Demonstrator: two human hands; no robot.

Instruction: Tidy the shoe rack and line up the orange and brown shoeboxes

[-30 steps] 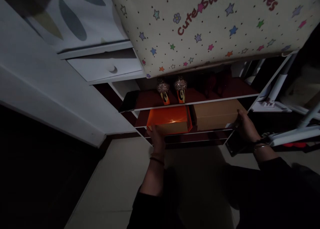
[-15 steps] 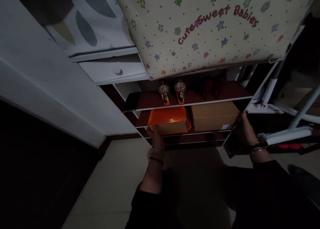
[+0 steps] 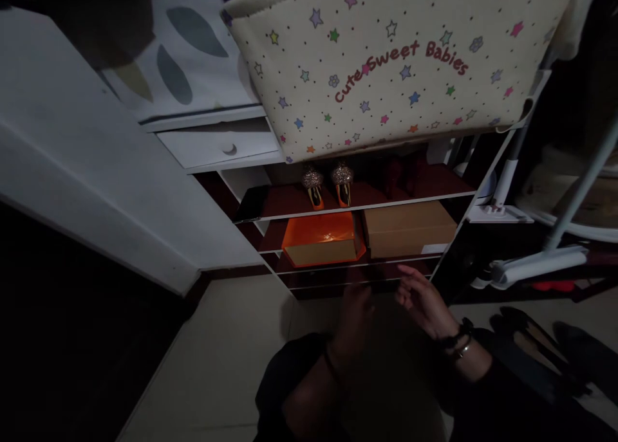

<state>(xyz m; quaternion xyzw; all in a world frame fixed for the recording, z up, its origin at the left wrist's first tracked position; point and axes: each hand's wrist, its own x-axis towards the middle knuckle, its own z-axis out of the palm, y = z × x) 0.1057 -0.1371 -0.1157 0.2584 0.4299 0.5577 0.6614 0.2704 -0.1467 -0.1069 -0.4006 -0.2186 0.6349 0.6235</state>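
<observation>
My right hand [image 3: 423, 305] hovers in front of the lowest shelves, its index finger stretched out and the others loosely bent, holding nothing that I can see. To its left is my left hand [image 3: 355, 316], dark and smeared, so its fingers do not show clearly. Both hands are apart from the boxes. An orange box [image 3: 321, 236] with a tan front and a brown cardboard box [image 3: 410, 230] with a white label sit side by side on the shelf beyond them. On the shelf above stands a pair of glittery shoes [image 3: 328, 183].
A cream cloth cover [image 3: 400, 101] printed with stars hangs over the shelf unit's upper part. Left of it is a white drawer [image 3: 222, 143]. At the right stand a pale pole with a roller-shaped base [image 3: 541, 266] and dark shoes [image 3: 531, 339] on the floor.
Both hands have come away from the boxes, back and inward toward each other. The boxes stay on their shelf. The view has shifted slightly.
</observation>
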